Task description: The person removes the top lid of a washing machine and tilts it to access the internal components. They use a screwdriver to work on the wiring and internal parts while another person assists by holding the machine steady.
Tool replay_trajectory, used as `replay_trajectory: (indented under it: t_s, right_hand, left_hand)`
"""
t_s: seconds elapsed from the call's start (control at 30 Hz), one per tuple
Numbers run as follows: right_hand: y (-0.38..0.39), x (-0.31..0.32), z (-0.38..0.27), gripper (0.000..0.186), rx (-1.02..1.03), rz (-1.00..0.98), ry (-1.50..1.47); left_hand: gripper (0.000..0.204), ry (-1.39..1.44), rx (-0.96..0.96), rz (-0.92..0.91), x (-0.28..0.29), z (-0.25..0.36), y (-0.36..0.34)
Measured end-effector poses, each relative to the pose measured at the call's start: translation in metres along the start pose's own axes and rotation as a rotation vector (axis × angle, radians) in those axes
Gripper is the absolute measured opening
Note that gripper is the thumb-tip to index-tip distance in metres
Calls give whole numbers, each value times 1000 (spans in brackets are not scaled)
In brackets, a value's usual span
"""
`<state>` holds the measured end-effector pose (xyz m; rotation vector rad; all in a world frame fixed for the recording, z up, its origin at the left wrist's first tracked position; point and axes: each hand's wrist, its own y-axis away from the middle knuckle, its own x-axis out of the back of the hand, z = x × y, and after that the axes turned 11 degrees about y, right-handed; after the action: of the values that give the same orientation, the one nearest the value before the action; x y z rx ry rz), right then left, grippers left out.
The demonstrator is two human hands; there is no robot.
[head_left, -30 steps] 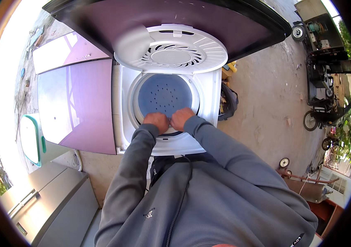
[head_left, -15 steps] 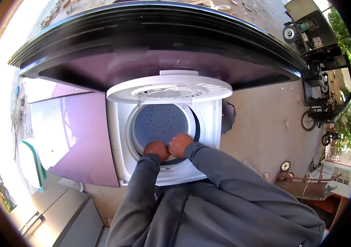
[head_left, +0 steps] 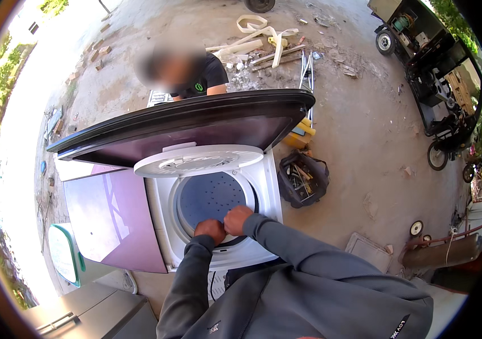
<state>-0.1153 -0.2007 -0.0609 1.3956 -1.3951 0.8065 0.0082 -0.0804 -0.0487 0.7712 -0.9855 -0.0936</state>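
Observation:
A twin-tub washing machine (head_left: pixel 275 195) stands before me, its dark-edged lid (head_left: pixel 195 121) raised. Under that lid, a round white slotted inner cover (head_left: pixel 198 160) is tilted up too. The spin drum (head_left: pixel 210 198), blue-grey and dotted with holes, lies exposed inside a white ring. At its near side my left hand (head_left: pixel 211 230) is closed over the drum rim. Right beside it, almost touching, my right hand (head_left: pixel 237 220) is closed over the same rim. Both hands' fingertips are hidden. To the left a glossy purple lid (head_left: pixel 113 217) covers the other tub.
A person in a black shirt (head_left: pixel 210 73) is behind the raised lid. A dark tool bag (head_left: pixel 303 178) sits right of the machine. Farther right are a cart (head_left: pixel 444 96) and a gas cylinder (head_left: pixel 444 252). A metallic cabinet (head_left: pixel 91 311) stands at near left.
My view has shifted, bringing the person behind the lid and the tool bag into sight. Both hands stay closed at the drum's near rim.

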Motion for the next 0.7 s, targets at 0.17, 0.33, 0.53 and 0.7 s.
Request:
replay_trajectory:
  t_s: [0.17,0.33,0.53,0.7]
  right_hand:
    - [2,-12,2,23,51,65,-4]
    - [47,26,-1,11,302,436,-274]
    - [130,89,52,5,134,645,-605]
    - [130,111,134,8,-195,898,-499]
  left_hand:
    - [31,51,-24,86,-11,0,4]
    - [32,11,-22,-16,-21,-11,4]
    - [39,-14,96,98,-20,15,6]
    - [34,390,162,487,-43,36,6]
